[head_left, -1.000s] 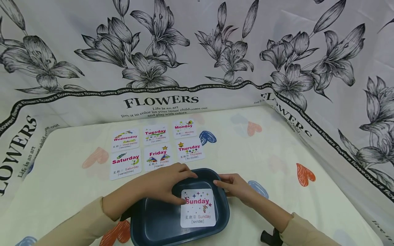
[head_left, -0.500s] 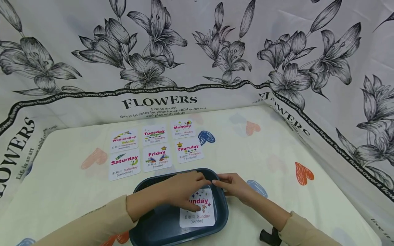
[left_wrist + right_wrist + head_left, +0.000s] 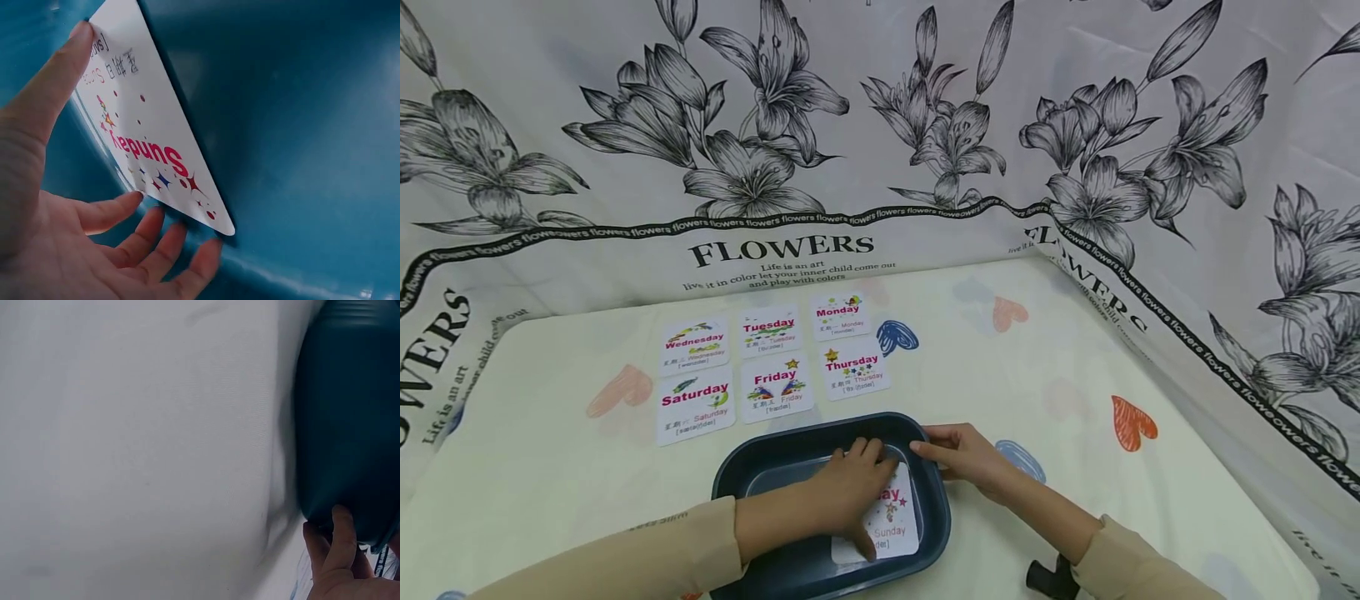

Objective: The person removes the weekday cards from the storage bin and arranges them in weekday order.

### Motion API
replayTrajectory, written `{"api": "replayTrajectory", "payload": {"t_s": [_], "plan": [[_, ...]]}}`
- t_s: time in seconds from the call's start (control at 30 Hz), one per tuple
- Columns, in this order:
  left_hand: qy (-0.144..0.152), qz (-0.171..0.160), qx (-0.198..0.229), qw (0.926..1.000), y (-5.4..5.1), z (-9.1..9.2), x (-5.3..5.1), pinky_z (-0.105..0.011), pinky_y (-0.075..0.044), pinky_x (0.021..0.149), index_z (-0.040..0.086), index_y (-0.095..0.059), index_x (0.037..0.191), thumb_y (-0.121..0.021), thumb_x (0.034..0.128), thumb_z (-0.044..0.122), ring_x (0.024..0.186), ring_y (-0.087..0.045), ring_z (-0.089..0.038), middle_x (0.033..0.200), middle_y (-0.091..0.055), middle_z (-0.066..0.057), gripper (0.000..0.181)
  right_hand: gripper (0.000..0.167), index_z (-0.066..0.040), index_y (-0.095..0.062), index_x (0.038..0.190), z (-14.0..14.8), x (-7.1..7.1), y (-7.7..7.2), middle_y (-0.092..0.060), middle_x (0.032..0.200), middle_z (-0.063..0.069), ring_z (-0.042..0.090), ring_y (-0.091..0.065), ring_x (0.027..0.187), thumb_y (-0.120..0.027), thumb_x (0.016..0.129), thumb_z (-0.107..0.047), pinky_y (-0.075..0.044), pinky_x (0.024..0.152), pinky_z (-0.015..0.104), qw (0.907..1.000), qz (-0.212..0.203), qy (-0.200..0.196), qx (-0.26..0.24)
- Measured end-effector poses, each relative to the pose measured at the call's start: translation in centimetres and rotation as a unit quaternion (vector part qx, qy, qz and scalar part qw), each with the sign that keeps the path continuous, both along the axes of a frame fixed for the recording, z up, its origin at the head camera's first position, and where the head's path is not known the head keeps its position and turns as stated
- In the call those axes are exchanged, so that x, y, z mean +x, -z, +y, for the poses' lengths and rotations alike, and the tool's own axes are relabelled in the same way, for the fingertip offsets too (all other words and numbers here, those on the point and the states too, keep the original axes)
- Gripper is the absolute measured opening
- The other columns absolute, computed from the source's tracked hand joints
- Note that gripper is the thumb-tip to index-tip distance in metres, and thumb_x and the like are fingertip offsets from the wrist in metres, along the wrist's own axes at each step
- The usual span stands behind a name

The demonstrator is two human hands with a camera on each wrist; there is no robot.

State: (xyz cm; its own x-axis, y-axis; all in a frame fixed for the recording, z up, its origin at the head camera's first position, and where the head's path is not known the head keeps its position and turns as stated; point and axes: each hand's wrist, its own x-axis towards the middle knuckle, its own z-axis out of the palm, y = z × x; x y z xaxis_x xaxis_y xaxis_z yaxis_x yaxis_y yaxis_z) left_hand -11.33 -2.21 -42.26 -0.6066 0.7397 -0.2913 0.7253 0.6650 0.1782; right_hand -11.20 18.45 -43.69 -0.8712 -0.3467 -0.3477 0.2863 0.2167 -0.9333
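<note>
The dark blue tray (image 3: 752, 477) lies at the front middle of the table, holding a white card printed "Sunday" (image 3: 895, 525) near its right end. My left hand (image 3: 846, 492) reaches into the tray over this card and covers part of it. In the left wrist view the thumb (image 3: 67, 65) is on one short edge of the card, while the curled fingers (image 3: 159, 247) meet the opposite edge. At the tray's far right corner, my right hand (image 3: 973, 460) grips the rim; its fingers lie against the tray's outside (image 3: 350, 412) in the right wrist view.
Beyond the tray, several weekday cards lie in two rows: Wednesday (image 3: 695, 345), Tuesday (image 3: 771, 332) and Monday (image 3: 840, 316) behind; Saturday (image 3: 696, 407), Friday (image 3: 777, 387) and Thursday (image 3: 855, 369) in front. A flower-printed curtain (image 3: 955, 237) bounds the table. A black object (image 3: 1052, 577) is at the right wrist.
My left hand has moved down from above the tray's far side onto the Sunday card, its fingers spreading across it. My right hand stays at the tray's corner. The head view has shifted slightly.
</note>
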Motion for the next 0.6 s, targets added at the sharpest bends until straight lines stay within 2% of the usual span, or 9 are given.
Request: {"api": "replayTrajectory", "payload": {"t_s": [0.2, 0.33, 0.43, 0.6], "plan": [[-0.004, -0.001, -0.001, 1.0, -0.08, 0.31, 0.13, -0.051, -0.046, 0.086, 0.009, -0.045, 0.128, -0.085, 0.0413, 0.059, 0.11, -0.042, -0.027, 0.123, -0.044, -0.012, 0.107, 0.05, 0.005, -0.051, 0.127, 0.0, -0.02, -0.1, -0.062, 0.115, 0.02, 0.027, -0.065, 0.097, -0.061, 0.089, -0.025, -0.053, 0.077, 0.04, 1.0, -0.001, 0.004, 0.002], [-0.013, -0.024, 0.007, 0.9996, 0.01, 0.43, 0.22, -0.049, -0.044, 0.088, 0.013, -0.044, 0.125, -0.087, 0.0408, 0.055, 0.107, -0.041, -0.024, 0.12, -0.044, -0.01, 0.103, 0.05, 0.004, -0.051, 0.128, -0.03, 0.0, -0.11, -0.062, 0.115, 0.02, 0.027, -0.065, 0.097, -0.061, 0.089, -0.025, -0.053, 0.077, 0.04, 1.0, -0.002, 0.005, 0.002], [-0.024, -0.038, 0.016, 0.9988, 0.15, 0.45, 0.3, -0.049, -0.043, 0.09, 0.013, -0.04, 0.128, -0.089, 0.0408, 0.051, 0.109, -0.042, -0.024, 0.121, -0.044, -0.01, 0.107, 0.049, 0.004, -0.051, 0.128, -0.01, -0.02, -0.08, -0.062, 0.115, 0.019, 0.027, -0.065, 0.096, -0.061, 0.089, -0.025, -0.053, 0.077, 0.04, 1.0, 0.0, 0.006, 0.005], [-0.05, -0.051, 0.015, 0.9973, 0.27, 0.49, 0.55, -0.047, -0.04, 0.094, 0.005, -0.039, 0.132, -0.09, 0.0393, 0.048, 0.107, -0.041, -0.026, 0.118, -0.044, -0.013, 0.115, 0.05, 0.003, -0.052, 0.127, -0.02, -0.05, -0.06, -0.063, 0.113, 0.019, 0.027, -0.065, 0.096, -0.062, 0.089, -0.027, -0.053, 0.077, 0.041, 0.9999, -0.001, 0.007, 0.011]]}}
